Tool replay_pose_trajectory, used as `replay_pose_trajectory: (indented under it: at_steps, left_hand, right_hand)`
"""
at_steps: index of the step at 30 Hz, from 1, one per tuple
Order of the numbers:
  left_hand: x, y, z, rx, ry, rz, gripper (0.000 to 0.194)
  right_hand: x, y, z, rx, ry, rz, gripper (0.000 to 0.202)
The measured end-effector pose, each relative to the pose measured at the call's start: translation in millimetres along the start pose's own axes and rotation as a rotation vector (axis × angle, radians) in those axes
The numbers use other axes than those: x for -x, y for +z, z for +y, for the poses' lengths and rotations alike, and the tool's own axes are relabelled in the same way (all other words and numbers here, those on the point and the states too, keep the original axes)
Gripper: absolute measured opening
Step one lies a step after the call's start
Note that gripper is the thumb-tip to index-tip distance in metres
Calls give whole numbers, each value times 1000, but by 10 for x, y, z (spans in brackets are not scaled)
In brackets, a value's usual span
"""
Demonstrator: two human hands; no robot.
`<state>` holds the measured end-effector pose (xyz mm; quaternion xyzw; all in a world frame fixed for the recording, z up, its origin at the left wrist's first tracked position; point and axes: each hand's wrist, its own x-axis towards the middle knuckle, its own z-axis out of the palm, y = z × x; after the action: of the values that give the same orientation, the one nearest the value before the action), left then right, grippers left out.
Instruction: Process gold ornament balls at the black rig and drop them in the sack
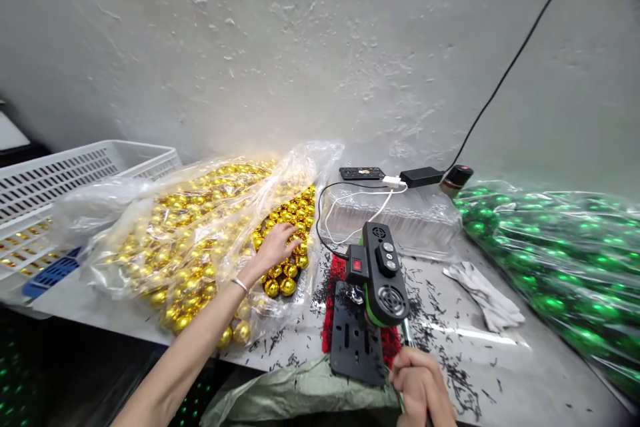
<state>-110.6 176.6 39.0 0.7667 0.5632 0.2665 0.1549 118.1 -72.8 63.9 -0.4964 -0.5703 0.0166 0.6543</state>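
Observation:
My left hand [277, 245] reaches into the mouth of a clear plastic bag [220, 213] and rests on shiny gold balls [287, 287]. Its fingers are stretched out and slightly apart; no ball shows clearly in them. Near the table's front edge, my right hand [423, 383] is closed round the lower end of a thin metal rod [407, 332]. That rod runs up beside a black device [385, 273] with round vents, small buttons and a red switch. Below the device lies a slotted black plate [356, 340] on a red mat [330, 320].
White baskets [90, 163] stand at left. Behind the device are clear plastic trays [395, 210] with cables and a black box [421, 177]. White gloves [483, 297] and black scraps lie on the table. Bagged green balls [555, 267] fill the right. Greenish sacking [295, 390] hangs in front.

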Motion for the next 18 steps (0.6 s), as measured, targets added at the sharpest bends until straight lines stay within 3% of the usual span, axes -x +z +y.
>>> replay_pose_trajectory:
  at_steps: [3, 5, 7, 10, 15, 18]
  left_hand:
    - [219, 48, 167, -185, 153, -78, 34]
    - [276, 91, 245, -231, 166, -129, 40]
    - [277, 139, 305, -201, 156, -200, 42]
    - [236, 224, 387, -175, 113, -243, 28]
    - [196, 376, 517, -134, 15, -229, 7]
    - [203, 368, 551, -47, -52, -176, 10]
  right_hand:
    - [18, -60, 155, -55, -118, -73, 24]
    - [26, -78, 213, -51, -135, -96, 24]
    - [26, -75, 228, -46, -134, -105, 24]
    - [18, -49, 204, -50, -152, -100, 24]
    - [-10, -24, 161, -41, -161, -75, 24]
    - [-31, -28, 139, -29, -169, -73, 25]
